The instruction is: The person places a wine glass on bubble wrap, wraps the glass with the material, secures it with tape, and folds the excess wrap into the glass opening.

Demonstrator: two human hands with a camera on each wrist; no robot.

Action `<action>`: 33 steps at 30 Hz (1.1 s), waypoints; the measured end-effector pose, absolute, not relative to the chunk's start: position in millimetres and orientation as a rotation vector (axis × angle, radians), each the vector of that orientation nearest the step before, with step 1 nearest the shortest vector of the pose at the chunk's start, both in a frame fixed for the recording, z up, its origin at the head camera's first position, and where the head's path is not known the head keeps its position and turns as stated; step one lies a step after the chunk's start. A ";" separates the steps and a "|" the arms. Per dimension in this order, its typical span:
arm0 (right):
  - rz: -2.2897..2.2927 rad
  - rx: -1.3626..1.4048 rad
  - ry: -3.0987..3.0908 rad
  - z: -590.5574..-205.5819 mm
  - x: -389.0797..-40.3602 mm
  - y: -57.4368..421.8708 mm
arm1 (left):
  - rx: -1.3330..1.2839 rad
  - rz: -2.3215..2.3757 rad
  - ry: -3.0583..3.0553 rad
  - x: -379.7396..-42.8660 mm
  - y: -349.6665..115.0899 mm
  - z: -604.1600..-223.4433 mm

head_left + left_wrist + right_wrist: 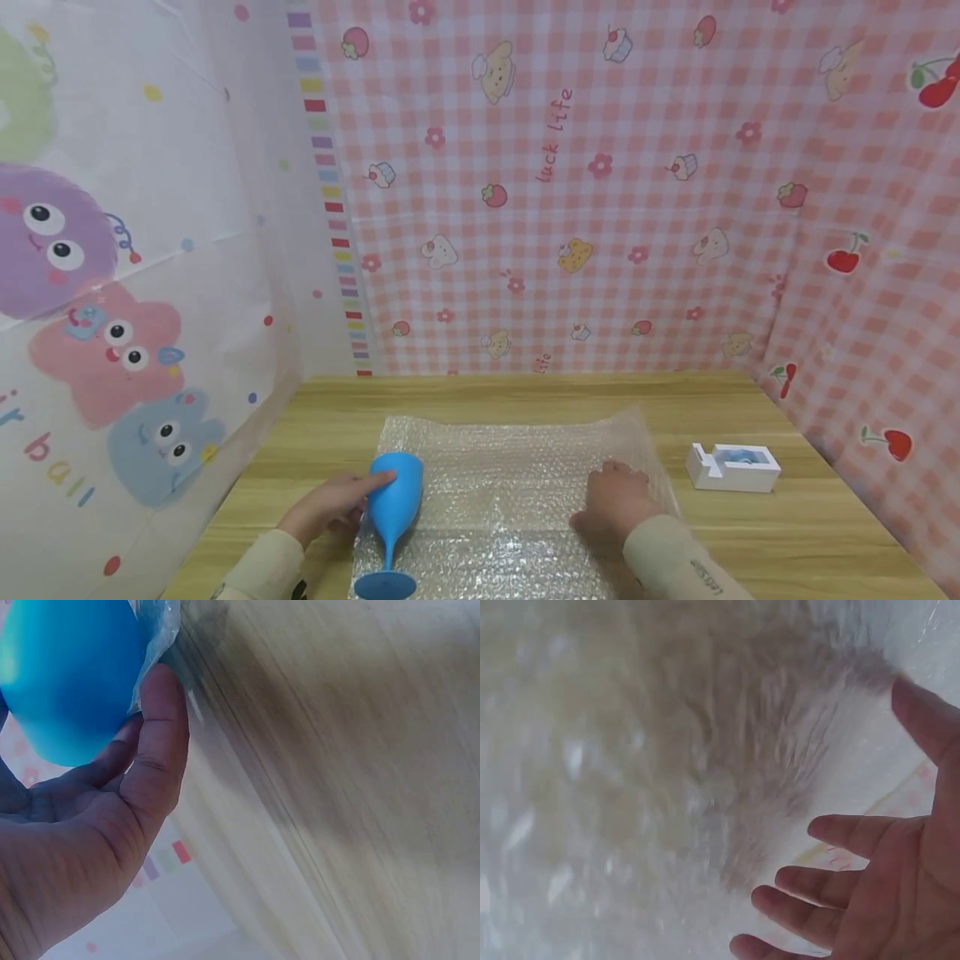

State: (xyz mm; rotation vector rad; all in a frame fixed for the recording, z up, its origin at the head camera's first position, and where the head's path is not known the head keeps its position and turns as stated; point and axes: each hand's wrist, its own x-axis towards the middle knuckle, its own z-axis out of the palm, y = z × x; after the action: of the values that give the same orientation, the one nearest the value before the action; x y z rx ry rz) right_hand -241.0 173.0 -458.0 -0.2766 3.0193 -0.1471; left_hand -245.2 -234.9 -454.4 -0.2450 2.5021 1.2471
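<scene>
A blue plastic goblet (395, 498) lies on its side at the left edge of a clear bubble wrap sheet (498, 483), its foot toward me. My left hand (330, 504) holds the goblet, thumb across the bowl. In the left wrist view, the fingers (161, 742) curl beside the bowl (75, 675), against the wrap's edge (159, 634). Over the right part of the sheet, my right hand (618, 500) is spread palm down. The right wrist view shows its fingers (802, 915) apart, holding nothing, close to the wrap (630, 787); contact is unclear.
A white tape dispenser (735, 468) with a blue roll stands right of the wrap on the wooden table (525, 396). Patterned cloths hang around it: a pink checked cloth (555, 208) at the back and right, a white cartoon cloth (217, 308) at left.
</scene>
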 end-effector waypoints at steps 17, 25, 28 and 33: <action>-0.079 -0.970 2.931 -457.8 -223.0 58.5 | -0.210 1.268 2.601 -246.3 -216.6 -451.0; -0.260 -1.175 2.851 -463.4 -216.5 26.3 | -0.147 1.179 2.682 -246.7 -207.7 -449.0; -0.296 -1.233 2.820 -464.9 -214.2 20.7 | -0.128 1.157 2.688 -246.2 -205.4 -447.4; -0.216 -1.363 2.819 -465.5 -211.3 14.2 | -0.091 1.176 2.686 -244.8 -203.2 -446.0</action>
State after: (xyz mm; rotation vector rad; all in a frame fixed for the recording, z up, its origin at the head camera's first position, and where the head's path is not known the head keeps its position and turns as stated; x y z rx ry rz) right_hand -211.3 14.2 -465.5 -1.3629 2.8188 -0.2165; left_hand -244.8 -203.2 -446.0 -0.0908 2.6863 1.1762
